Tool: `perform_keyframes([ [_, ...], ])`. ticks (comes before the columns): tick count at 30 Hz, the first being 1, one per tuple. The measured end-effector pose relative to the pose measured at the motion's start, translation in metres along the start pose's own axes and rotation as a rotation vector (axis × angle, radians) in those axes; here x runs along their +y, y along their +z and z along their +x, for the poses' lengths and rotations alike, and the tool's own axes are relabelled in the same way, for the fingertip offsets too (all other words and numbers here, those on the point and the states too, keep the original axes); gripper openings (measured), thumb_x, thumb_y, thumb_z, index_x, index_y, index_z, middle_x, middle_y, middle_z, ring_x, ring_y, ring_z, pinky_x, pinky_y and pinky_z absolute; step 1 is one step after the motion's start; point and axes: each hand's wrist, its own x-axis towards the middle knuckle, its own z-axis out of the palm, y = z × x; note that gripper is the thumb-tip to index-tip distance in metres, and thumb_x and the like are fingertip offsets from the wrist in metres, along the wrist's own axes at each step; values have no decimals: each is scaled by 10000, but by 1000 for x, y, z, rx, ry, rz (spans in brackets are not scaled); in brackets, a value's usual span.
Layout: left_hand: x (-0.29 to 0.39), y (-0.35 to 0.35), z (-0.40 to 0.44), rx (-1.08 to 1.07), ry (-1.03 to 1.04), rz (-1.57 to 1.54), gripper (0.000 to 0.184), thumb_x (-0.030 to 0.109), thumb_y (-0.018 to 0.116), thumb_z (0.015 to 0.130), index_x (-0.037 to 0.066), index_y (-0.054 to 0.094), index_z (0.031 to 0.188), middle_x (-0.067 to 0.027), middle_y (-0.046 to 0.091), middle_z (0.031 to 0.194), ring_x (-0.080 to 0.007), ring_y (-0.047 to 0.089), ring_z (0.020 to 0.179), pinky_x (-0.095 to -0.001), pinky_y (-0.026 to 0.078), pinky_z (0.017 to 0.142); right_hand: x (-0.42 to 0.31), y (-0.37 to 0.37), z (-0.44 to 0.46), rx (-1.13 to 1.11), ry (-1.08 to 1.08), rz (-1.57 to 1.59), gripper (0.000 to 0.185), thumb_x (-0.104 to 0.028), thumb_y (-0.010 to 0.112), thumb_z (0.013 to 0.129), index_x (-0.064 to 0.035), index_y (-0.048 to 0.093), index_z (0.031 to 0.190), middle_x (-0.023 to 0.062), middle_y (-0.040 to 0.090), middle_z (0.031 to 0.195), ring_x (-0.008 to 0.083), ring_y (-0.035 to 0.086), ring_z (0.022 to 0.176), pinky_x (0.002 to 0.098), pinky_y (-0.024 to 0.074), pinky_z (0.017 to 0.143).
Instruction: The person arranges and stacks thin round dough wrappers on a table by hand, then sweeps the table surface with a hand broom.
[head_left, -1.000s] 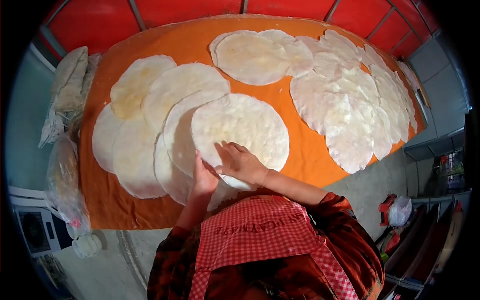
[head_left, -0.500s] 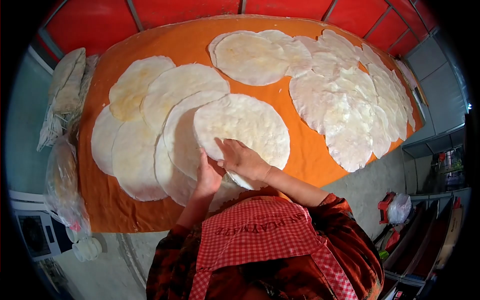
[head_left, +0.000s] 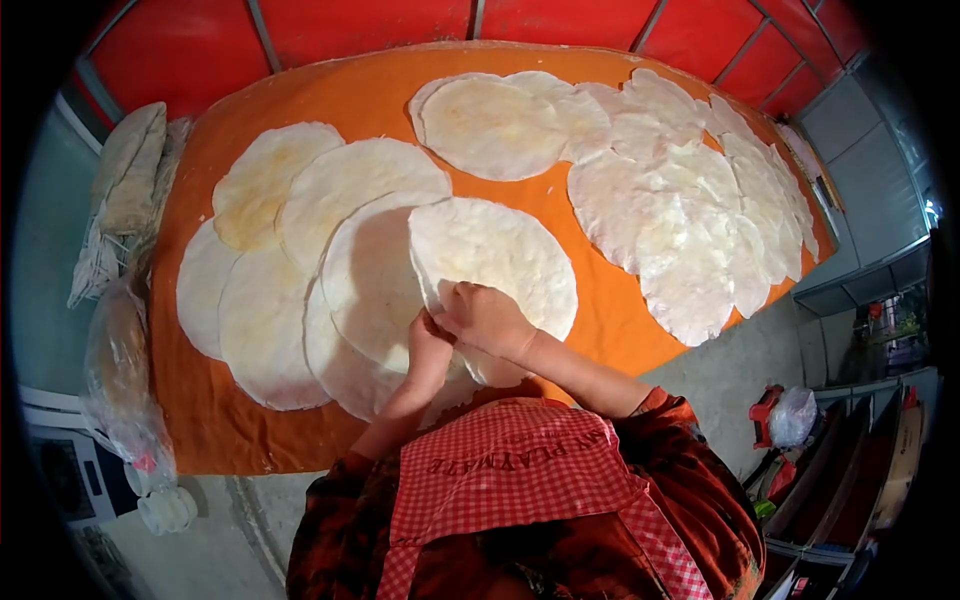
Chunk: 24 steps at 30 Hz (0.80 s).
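A round, pale flatbread [head_left: 510,250] is lifted at its near-left edge, and that edge bends inward. My right hand [head_left: 490,322] is curled closed over this edge, its knuckles on top of the bread. Close against it, my left hand [head_left: 430,352] pinches at the same edge from below and left, with its fingertips partly hidden. Beneath and to the left, another flatbread [head_left: 375,290] lies in the shadow of the held one. More overlapping rounds [head_left: 270,330] spread out on the left of the orange cloth [head_left: 250,445].
A broad layer of overlapping thin rounds [head_left: 670,220] covers the cloth's right side. Two or so browner rounds [head_left: 490,130] lie at the back. Plastic bags [head_left: 115,350] hang along the left edge. Red panels [head_left: 370,30] stand behind, and a shelf rack [head_left: 850,470] is at right.
My right hand has gone from lying spread on the flatbread to curling closed at its edge. The bread's left edge has shifted right and lifted. My left hand has closed in beside it.
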Motion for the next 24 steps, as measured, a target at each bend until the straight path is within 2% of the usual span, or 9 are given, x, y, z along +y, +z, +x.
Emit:
perform_keyframes([
  [3,2,4,-4,-15,99,-28,179,21,578,867,-14,610,1039,-49,659,944,-113,590,857,-270,480,740,-4,-14,-2,78,33,-96,291,-228,575,797,43,634,887,240,651,770,403,647,763,440,519,726],
  [8,-15,-12,5,77,-31,-312,190,-24,581,837,-6,614,1022,-37,660,902,-128,603,808,-281,492,725,59,-56,13,268,-121,-125,154,-121,591,742,-22,668,831,256,642,792,399,636,727,451,515,679],
  [10,-18,-33,9,155,-68,-376,213,-24,600,816,-6,599,1029,-56,655,930,-157,616,831,-299,500,742,87,-112,10,190,103,239,141,-26,555,775,18,683,815,129,681,728,204,664,666,353,518,576],
  [12,-42,-62,17,230,-135,-371,223,-7,618,807,-4,586,1028,-69,645,939,-180,619,843,-311,503,752,127,-159,5,289,169,434,122,-72,620,811,7,693,867,58,693,771,120,642,653,309,525,575],
  [14,-64,-83,21,269,-164,-362,201,9,636,800,13,563,987,-72,624,924,-196,610,848,-325,505,754,220,-204,14,340,152,432,146,-130,657,839,-4,677,910,78,696,799,197,680,687,320,549,606],
  [16,-76,-94,22,270,-150,-346,170,23,655,794,43,529,907,-63,594,885,-206,589,845,-342,507,747,219,-253,-5,399,227,622,132,-125,584,888,-20,661,916,88,693,801,216,687,677,314,542,579],
  [18,-81,-97,19,242,-121,-348,173,31,652,794,36,538,925,-70,599,889,-205,591,844,-347,509,738,191,-285,-9,528,263,168,147,-87,535,881,-5,656,873,59,686,813,166,679,725,305,528,612],
  [20,-80,-96,17,230,-122,-354,186,47,646,806,20,548,961,-78,607,904,-204,598,847,-340,512,734,187,-307,-7,628,27,-277,130,-30,554,801,24,632,889,182,636,715,254,661,662,363,503,597],
  [24,-73,-91,14,279,-136,-421,228,130,634,857,-1,565,1030,-77,618,929,-197,613,832,-313,516,720,68,-256,-31,721,-227,-514,204,-26,555,768,-26,654,947,227,621,791,385,620,723,391,501,643],
])
